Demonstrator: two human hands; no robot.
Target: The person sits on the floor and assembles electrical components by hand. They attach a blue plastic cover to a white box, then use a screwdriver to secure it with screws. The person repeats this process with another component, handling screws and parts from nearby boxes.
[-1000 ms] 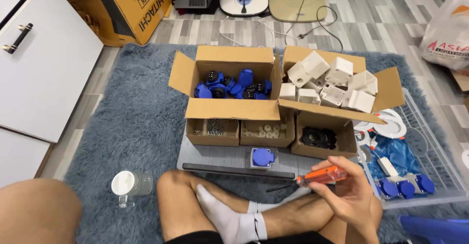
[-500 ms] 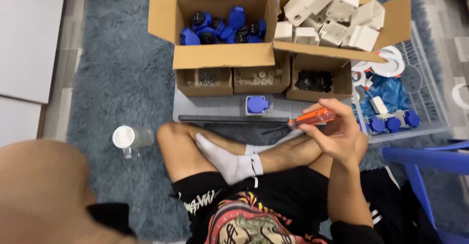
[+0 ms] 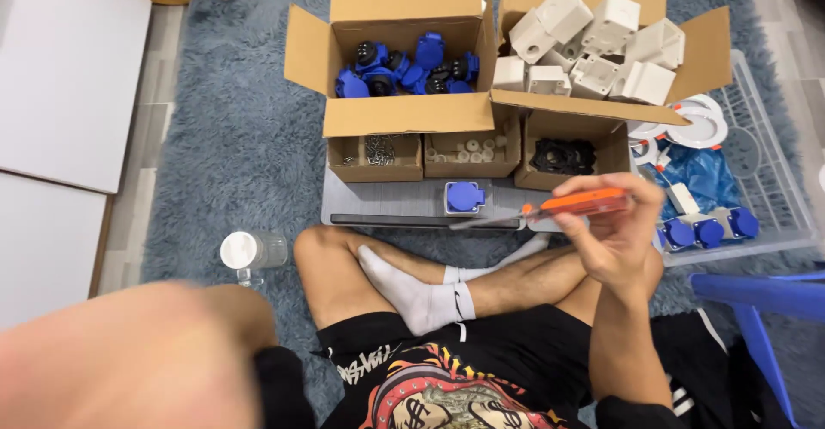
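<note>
Orange-handled screwdriver [image 3: 574,205] sits in the right hand [image 3: 612,238], fingers [image 3: 601,186] closed around the handle, shaft pointing left over the grey board [image 3: 387,201]. I see one blue socket [image 3: 465,197] on that board, just left of the screwdriver tip, not touching it as far as I can tell. Left arm is a blurred mass at bottom left; its hand and fingers are not in view.

Count on the rug [image 3: 232,137]: two large open cardboard boxes, three small ones in front. Left large box [image 3: 404,115] holds blue sockets, roughly eight, heaped so the exact number is unclear. Right large box [image 3: 601,102] holds white housings [image 3: 612,23], about eight visible. Small boxes: one with screws [image 3: 375,148], one with small white parts [image 3: 471,148], one with black parts [image 3: 563,156].

One clear jar [image 3: 251,250] with a white lid lies beside the left knee. Wire basket [image 3: 778,197] at right carries three blue sockets [image 3: 709,231] in a row, two white round plates, one blue bag.
</note>
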